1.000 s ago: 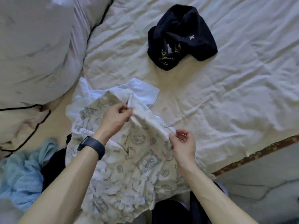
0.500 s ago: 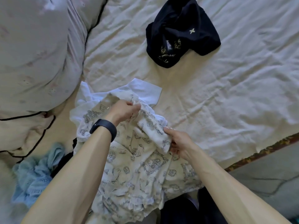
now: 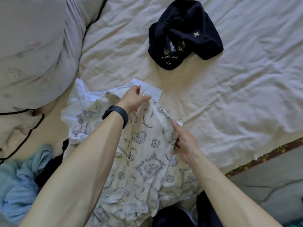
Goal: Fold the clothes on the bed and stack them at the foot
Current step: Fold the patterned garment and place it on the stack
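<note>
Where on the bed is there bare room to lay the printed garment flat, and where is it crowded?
Bare sheet lies between the printed garment and the dark garment, and rightward to the bed edge. The left is crowded: pillow, blue knit.

- Single head-worn wide-angle view, set above the near side of the bed (image 3: 229,112), tilted forward and steeply down.
- Close range, with left hand (image 3: 133,99) and right hand (image 3: 185,143) large at frame centre on the patterned garment (image 3: 147,154).
- Faces across the bed: pillow (image 3: 36,46) upper left, dark garment (image 3: 185,30) top centre, bed edge and floor (image 3: 270,181) lower right.
- Nearly straight down on the hands, more slanted toward the far side of the bed.
</note>
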A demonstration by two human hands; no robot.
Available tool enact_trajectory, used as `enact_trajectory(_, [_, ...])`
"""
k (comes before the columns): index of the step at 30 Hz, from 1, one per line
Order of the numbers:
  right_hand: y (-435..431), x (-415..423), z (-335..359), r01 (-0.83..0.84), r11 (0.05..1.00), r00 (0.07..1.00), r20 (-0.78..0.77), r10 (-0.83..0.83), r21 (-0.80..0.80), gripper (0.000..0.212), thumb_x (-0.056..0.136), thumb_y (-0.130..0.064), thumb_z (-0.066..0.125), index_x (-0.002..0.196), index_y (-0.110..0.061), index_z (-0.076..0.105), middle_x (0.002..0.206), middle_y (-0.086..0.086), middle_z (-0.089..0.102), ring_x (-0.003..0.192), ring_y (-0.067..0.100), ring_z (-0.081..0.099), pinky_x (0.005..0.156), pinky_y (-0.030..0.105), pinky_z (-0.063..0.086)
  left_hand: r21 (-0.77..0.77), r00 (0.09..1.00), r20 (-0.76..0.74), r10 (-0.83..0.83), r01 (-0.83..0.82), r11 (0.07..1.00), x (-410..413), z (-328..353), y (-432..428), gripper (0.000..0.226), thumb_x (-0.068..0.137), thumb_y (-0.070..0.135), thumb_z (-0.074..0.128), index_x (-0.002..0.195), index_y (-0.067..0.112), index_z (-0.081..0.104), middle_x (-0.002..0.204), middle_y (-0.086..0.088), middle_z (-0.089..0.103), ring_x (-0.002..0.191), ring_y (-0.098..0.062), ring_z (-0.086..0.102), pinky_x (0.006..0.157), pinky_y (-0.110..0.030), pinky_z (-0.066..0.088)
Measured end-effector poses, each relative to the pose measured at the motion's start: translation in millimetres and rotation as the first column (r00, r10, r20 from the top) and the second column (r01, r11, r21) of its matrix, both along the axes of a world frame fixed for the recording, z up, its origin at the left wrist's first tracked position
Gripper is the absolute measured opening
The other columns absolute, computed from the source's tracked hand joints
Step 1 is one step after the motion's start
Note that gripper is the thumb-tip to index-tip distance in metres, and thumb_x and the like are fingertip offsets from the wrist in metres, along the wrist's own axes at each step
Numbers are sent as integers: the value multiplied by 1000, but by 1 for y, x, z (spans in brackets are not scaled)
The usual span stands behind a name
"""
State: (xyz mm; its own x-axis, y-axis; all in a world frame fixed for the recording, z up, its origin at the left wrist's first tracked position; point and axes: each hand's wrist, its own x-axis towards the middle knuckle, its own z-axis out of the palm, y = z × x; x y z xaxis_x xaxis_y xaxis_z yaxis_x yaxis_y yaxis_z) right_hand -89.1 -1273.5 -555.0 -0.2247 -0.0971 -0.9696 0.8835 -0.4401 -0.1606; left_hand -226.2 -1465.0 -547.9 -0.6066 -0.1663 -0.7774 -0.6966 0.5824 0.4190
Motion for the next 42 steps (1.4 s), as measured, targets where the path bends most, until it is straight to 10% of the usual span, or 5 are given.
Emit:
enact_trajectory(6, [-5, -4, -20, 176, 977, 984, -23, -175, 117, 17, 99, -9, 64, 110, -19, 73, 97, 7, 78, 81, 18, 74, 71, 35, 60, 60, 956, -186, 228, -221, 973, -1, -15, 2, 33, 94, 7, 60, 125, 17, 59, 128, -4, 62, 101, -15, 60, 85, -31, 53])
enact_trajectory(11, [-2, 9, -22, 0, 977, 983, -180, 39, 211, 21, 92, -26, 76, 112, -21, 70, 114, 10, 75, 110, 32, 70, 98, 55, 55, -17, 954, -273, 122, -131, 991, 23, -17, 13, 42, 94, 24, 59, 135, 24, 52, 124, 7, 61, 117, -13, 58, 91, -23, 45])
enact_trajectory(18, [-1, 55, -4, -349, 887, 864, -262, 429, 301, 31, 84, -27, 84, 105, -19, 63, 90, -3, 77, 79, 9, 74, 62, 21, 55, -247, 812, -579, 65, -251, 936, 158, 10, 20, 44, 91, 21, 61, 135, 19, 51, 125, -1, 53, 113, -18, 51, 100, -32, 43])
enact_trajectory(29, [-42, 173, 2, -633, 724, 705, -182, 685, 274, 25, 86, -24, 81, 107, -14, 70, 95, -2, 78, 79, 8, 72, 64, 24, 53, -333, 937, -164, 309, -347, 877, 433, 7, -27, 54, 87, 37, 72, 135, 18, 54, 128, -2, 53, 120, -25, 53, 96, -37, 43])
enact_trajectory(42, [-80, 288, 0, -719, 652, 657, -72, 751, 241, 17, 91, -23, 77, 104, -15, 71, 79, -6, 72, 65, 8, 63, 48, 16, 46, -275, 941, -269, 205, -279, 920, 506, 2, -51, 35, 90, 46, 65, 110, 17, 63, 116, -3, 58, 110, -27, 54, 92, -41, 45])
